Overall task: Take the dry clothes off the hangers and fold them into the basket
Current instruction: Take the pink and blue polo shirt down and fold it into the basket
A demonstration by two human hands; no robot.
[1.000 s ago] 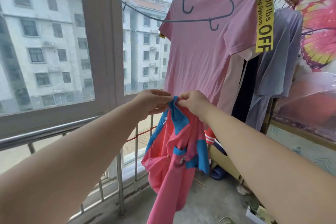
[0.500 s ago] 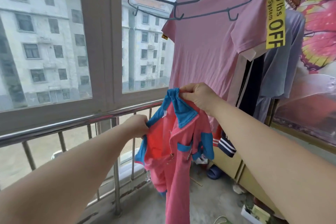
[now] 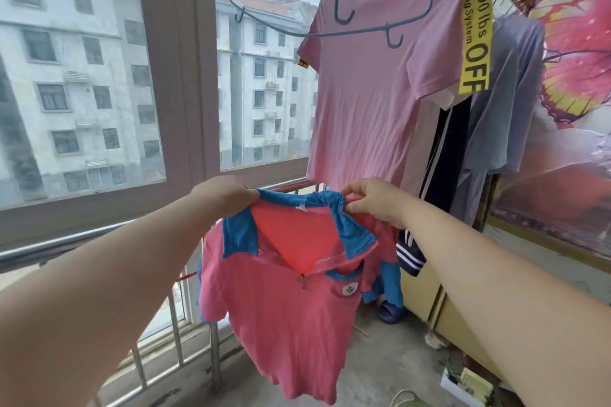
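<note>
Here, pink shirt (image 3: 284,324) hanging, collar ends pinched in fingers (image 3: 246,197), left hand (image 3: 221,196), right hand (image 3: 373,201).

Soft window (image 3: 82,76) daylight, wide-angle edge distortion

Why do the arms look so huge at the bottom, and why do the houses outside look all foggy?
Head view: the wide-angle lens stretches things near the edges, so the arms swell and the window frame leans; the houses look pale and soft through the glass, while the shirt is sharp; the daylight is even, no hard shadows.
</note>
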